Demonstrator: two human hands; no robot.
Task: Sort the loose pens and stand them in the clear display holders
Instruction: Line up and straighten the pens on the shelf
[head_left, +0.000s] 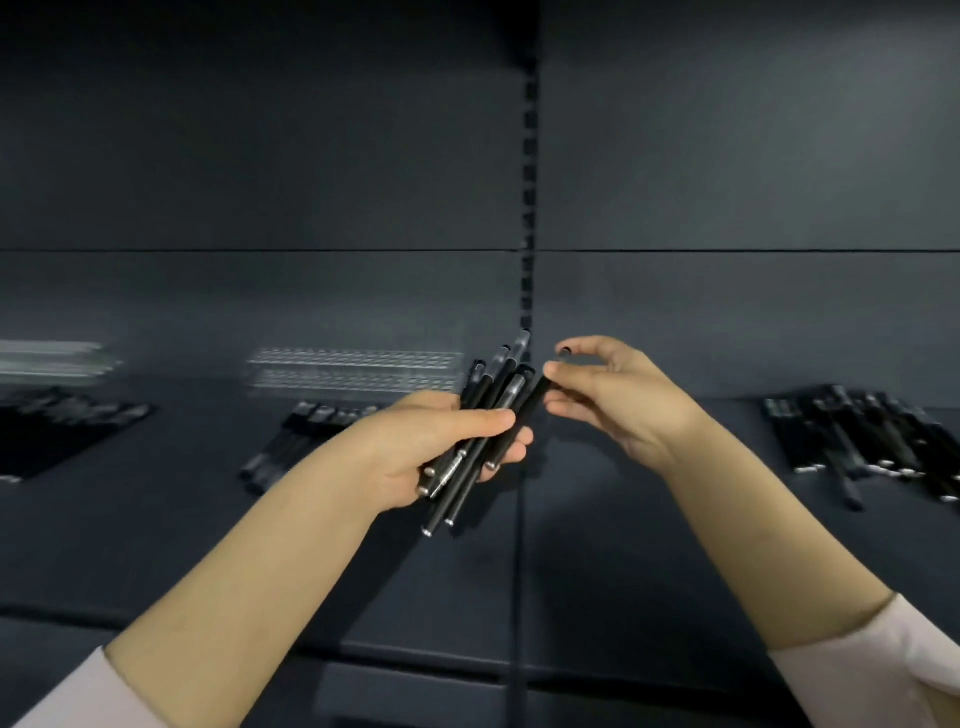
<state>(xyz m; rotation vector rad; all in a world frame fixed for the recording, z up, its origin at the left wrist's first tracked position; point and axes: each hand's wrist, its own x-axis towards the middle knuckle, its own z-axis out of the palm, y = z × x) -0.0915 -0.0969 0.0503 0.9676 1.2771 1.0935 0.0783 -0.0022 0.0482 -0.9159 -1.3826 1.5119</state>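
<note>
**Pen bundle in hand; one pen being drawn off at the shelf joint**

We take the slotted upright (530, 208) in the dark back panel as our landmark. Directly below its lower end, the left hand (441, 441) is closed around a bundle of black pens (480, 431), thumb across the front, fingers wrapped behind. The bundle tilts up and to the right, its tips fanning against the upright's foot; we judge this fan is kept so single pens can be picked off.

Just right of the upright, the right hand (618, 395) pinches the top of one black pen (535, 397) between thumb and fingertips, the remaining fingers loosely curled. That pen touches the bundle's right edge; whether it is leaving or joining, we cannot tell.

The pens are slim, round, matte black barrels with small silvery end caps; a few show pale grey sections near the top.

Left of the upright, at the rear of the shelf (208, 545), stands a clear display holder (356, 369), ribbed and blurred, apparently empty. Loose pens (306, 441) lie in front of it. Far right of the upright lies a larger heap of pens (862, 441). We judge sorting is at an early stage.
</note>
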